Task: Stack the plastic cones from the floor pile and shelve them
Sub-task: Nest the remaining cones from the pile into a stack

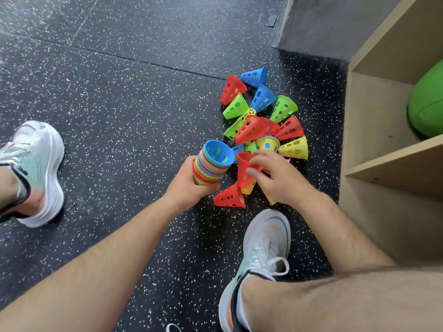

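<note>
The right hand (275, 178) pinches a red cone (244, 171) at its wide rim, just beside the stack (211, 164) that the left hand (187, 185) grips round its lower part, mouths up, a blue one on top. This looks like mid-stacking: the next move calls for lining the red cone up and nesting it squarely into the blue one. The pile (263, 121) of loose cones lies on the floor (119, 92) near its right edge, by the foot of the shelf unit (383, 149), so shelving seems some way off.
</note>
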